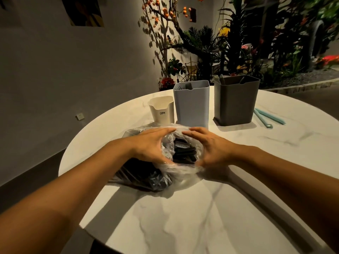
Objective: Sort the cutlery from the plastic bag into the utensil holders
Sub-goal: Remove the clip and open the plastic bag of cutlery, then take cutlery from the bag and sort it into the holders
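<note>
Head cam: left hand point(148, 143) & right hand point(211, 145) grip the plastic bag point(165, 173) rim, spreading it to reach the black cutlery point(183, 153) w/ holders point(191, 105) close behind.

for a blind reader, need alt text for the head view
Both hands, left hand and right hand, spread open a clear plastic bag of black cutlery on a round marble table. Behind it stand cream, light grey and dark grey holders.

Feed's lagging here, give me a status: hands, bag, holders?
Left hand and right hand spreading the plastic bag mouth. Black cutlery inside. Three holders behind, unobstructed.
</note>
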Tool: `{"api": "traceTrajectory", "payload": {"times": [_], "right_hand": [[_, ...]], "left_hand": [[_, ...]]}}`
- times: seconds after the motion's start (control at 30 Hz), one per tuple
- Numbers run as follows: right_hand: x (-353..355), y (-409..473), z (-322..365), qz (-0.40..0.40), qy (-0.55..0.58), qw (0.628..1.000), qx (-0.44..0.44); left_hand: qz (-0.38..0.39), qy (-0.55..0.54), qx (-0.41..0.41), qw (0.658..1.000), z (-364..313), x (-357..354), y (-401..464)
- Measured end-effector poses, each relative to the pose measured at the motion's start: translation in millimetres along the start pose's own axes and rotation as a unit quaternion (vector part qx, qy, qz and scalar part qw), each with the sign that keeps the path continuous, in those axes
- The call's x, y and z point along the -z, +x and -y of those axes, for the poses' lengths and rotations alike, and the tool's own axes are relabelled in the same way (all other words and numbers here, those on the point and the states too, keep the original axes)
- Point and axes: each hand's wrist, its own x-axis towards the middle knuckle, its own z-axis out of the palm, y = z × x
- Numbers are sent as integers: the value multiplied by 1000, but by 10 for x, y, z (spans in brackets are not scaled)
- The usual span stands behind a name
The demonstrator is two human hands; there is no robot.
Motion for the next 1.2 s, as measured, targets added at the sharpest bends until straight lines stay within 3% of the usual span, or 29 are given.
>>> {"api": "traceTrajectory", "payload": {"times": [0.1,0.17,0.4,0.8,0.9,1.0,1.1,1.2], "right_hand": [[-31,84,10,34,31,999,-13],[-42,110,-7,48,40,998,-29],[-61,91,83,54,66,996,-22],[-149,-215,341,41,85,995,-42],[-129,-296,391,35,58,997,-42],[-61,-354,431,12,-6,999,-41],[-27,-370,453,-47,-35,998,-25],[-51,-343,418,-97,-17,995,-9]], "left_hand": [[-125,-27,21,992,125,-4,-3],[-207,21,33,978,233,-16,-22],[-76,-34,81,993,392,-59,-105],[-84,-39,59,994,167,-184,-548],[-178,12,25,984,80,-198,-637],[-296,25,-111,948,-218,-195,-648],[-220,41,-129,966,-551,-247,-622],[-113,151,-40,981,-445,-390,-539]]}}
